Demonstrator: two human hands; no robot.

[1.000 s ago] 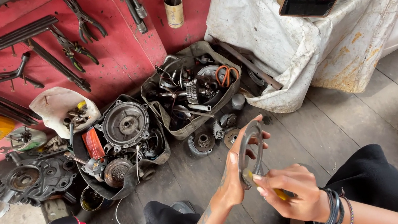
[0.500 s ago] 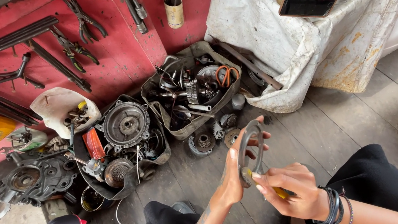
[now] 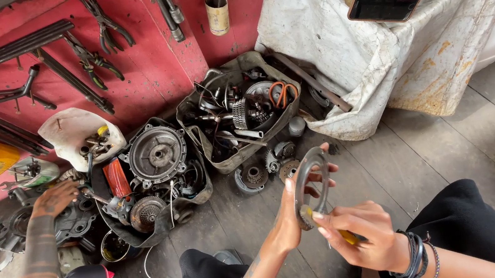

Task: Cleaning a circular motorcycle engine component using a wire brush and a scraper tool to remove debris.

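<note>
I see a repair workshop for engines or motorcycles, and the work is done on the floor. On the red surface (image 3: 157,68) many hand tools are laid out: pliers (image 3: 104,18), long metal bars (image 3: 22,44) and a wrench (image 3: 165,4). Below it, on the dark wooden floor (image 3: 426,155), there is a tray of greasy metal parts (image 3: 238,115) with gears, springs and scissors with orange handles. Beside it lies an open engine casing (image 3: 155,153), and one more dark engine cover (image 3: 3,222) is at the left. A dirty, rust-stained white cloth (image 3: 344,52) covers something at the right side. Everything looks oily and much used.
</note>
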